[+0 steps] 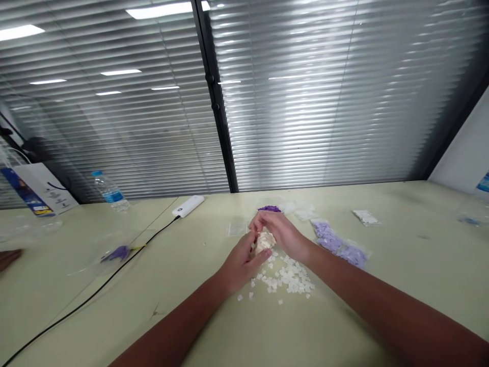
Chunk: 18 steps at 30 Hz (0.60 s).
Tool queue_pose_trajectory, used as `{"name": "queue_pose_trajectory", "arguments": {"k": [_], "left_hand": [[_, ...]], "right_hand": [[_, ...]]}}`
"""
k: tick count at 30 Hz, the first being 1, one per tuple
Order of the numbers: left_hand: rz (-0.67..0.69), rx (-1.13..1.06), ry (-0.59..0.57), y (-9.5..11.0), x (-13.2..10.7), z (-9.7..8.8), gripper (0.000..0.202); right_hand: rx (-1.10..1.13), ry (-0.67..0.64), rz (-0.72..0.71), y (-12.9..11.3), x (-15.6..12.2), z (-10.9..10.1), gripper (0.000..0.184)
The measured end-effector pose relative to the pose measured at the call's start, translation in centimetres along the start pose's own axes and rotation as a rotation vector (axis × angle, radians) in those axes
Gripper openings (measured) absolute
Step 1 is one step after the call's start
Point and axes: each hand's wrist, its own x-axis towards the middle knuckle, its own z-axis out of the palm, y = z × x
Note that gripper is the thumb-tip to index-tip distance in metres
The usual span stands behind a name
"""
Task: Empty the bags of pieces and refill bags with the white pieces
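Pale green desk [414, 285], clock dirs from hands. Far L, 9 o'clock: brown object [8, 258] cut off by frame edge, can't tell what. 10 o'clock: paper bag [38, 188] w/ blue print, then water bottle [110, 191]. 9 o'clock: clear plastic bag [116, 253] w/ purple bits. Black cable [95, 285] runs 7 to 11 o'clock into white power bank [188, 206].

Center: L hand [240, 262] and R hand [277, 232] both narrow, fingers curled, grip cupped around clump of white squares [264, 242], clump held btwn them. Loose pile of white squares [284, 278] just below at 5 o'clock, touching neither hand as far as visible. Small clear zip bag [236, 229] at 11 o'clock, just beside L hand. Purple heap [269, 208] at 12 o'clock, near R fingers. 3 o'clock: lilac squares in clear bag [338, 244], white bits in bag [365, 217] past it. Far R: 2nd water bottle [483, 183], cut off.
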Motion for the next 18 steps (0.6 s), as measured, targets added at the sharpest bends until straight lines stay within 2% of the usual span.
{"name": "queue_pose_trajectory", "arguments": {"k": [3,5,7,9,11,15,16,18], "left_hand": [[-0.089,-0.04,0.002,0.7,-0.1,-0.1,0.042],[-0.082,-0.038,0.013,1.0,0.0,-0.1,0.04],[-0.051,-0.033,0.002,1.0,0.0,-0.2,0.038],[0.004,-0.03,-0.007,0.8,0.1,-0.3,0.037],[0.07,-0.04,-0.01,0.5,0.2,-0.3,0.037],[0.107,-0.091,-0.042,0.5,-0.1,-0.2,0.048],[0.092,-0.102,-0.059,0.6,-0.2,-0.1,0.05],[0.051,-0.126,-0.106,1.1,-0.6,0.1,0.054]], "right_hand": [[-0.207,0.134,-0.1,0.0,-2.1,-1.1,0.036],[-0.337,0.219,-0.085,0.5,-3.8,-1.9,0.034],[-0.445,0.199,-0.023,1.3,-5.3,-2.5,0.029],[-0.533,0.113,0.045,2.1,-6.4,-3.0,0.029],[-0.586,0.031,0.107,2.9,-7.0,-3.4,0.042],[-0.592,-0.009,0.148,3.7,-7.0,-3.2,0.089],[-0.577,0.005,0.138,3.7,-7.0,-3.0,0.094],[-0.508,0.016,0.093,3.6,-6.9,-2.4,0.088]]}}
